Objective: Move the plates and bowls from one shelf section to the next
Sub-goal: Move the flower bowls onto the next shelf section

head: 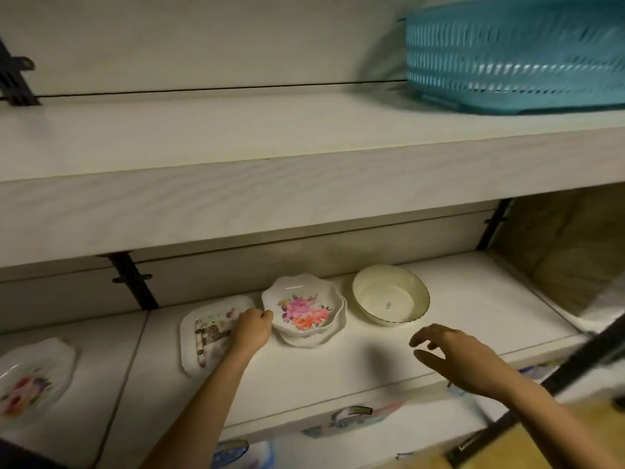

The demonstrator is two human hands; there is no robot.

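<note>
On the lower white shelf (338, 360) stands a scalloped bowl with pink and orange flowers (302, 308), stacked on another like it. My left hand (252, 328) grips its left rim, lying over a rectangular picture plate (203, 336). To the right sits a cream bowl with a gold rim (390, 294). My right hand (453, 357) hovers with fingers apart in front of the cream bowl, touching nothing. In the left shelf section, past a seam, lies a flowered plate (32, 377).
A teal slatted basket (514, 52) rests on the upper shelf (236, 170), which overhangs the lower one. Black brackets (133, 282) stand at the back wall. More dishes show on a shelf below (351, 416). A dark bar (558, 384) crosses at the right.
</note>
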